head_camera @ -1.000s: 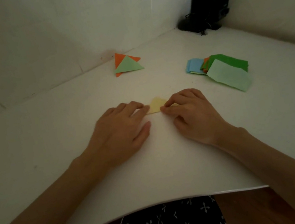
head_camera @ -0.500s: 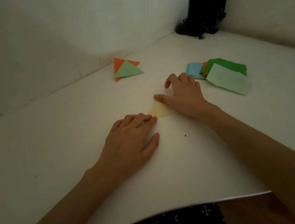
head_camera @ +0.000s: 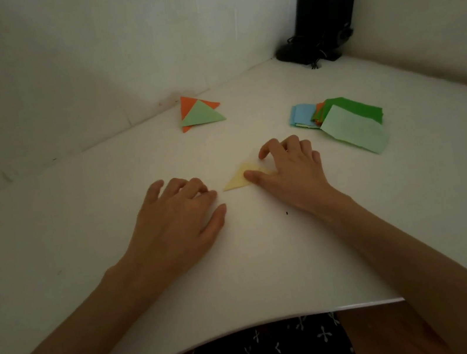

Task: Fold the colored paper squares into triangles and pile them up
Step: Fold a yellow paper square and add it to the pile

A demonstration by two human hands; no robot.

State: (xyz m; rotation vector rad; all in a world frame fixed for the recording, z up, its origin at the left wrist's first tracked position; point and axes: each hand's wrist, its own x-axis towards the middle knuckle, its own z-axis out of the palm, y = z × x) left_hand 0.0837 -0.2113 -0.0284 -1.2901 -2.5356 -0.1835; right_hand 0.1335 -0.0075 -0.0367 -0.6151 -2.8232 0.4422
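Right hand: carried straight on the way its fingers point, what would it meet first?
Probably the pile of folded triangles farther back. The right hand, holding the yellow triangle, points up-left across bare table; depth is hard to judge.

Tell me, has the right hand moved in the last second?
Yes: the right hand, pinching the yellow triangle, has shifted forward, nearer the stack of paper squares.

Dim light, white table (head_camera: 85,220) with a curved near edge, pale walls (head_camera: 83,63) meeting far right, black speakers (head_camera: 320,17) in that corner
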